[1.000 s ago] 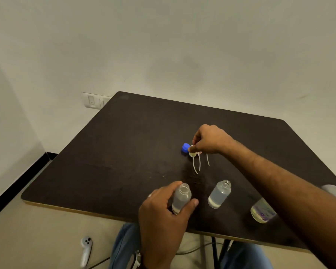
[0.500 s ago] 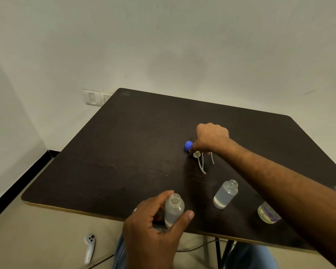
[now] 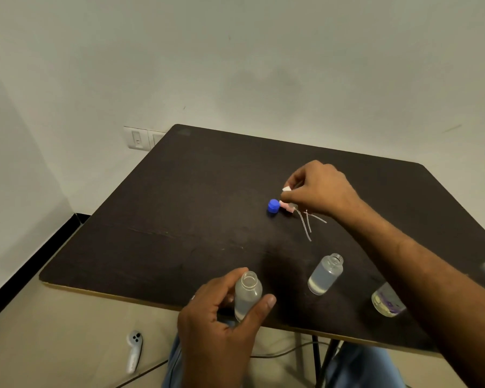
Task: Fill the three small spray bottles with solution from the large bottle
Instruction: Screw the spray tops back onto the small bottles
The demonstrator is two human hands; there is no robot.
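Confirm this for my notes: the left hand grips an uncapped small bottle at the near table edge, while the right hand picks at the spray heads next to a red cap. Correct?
Not quite: the cap beside the spray heads is blue, not red, as the head view shows. The rest stands: the left hand grips an uncapped small bottle at the near edge of the table, and the right hand picks at the spray heads.

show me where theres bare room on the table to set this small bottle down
The table is bare across its left half, from the far corner down to the near edge, left of the blue cap. Crowded: around the right hand with the spray tops, and the near right by the open bottle.
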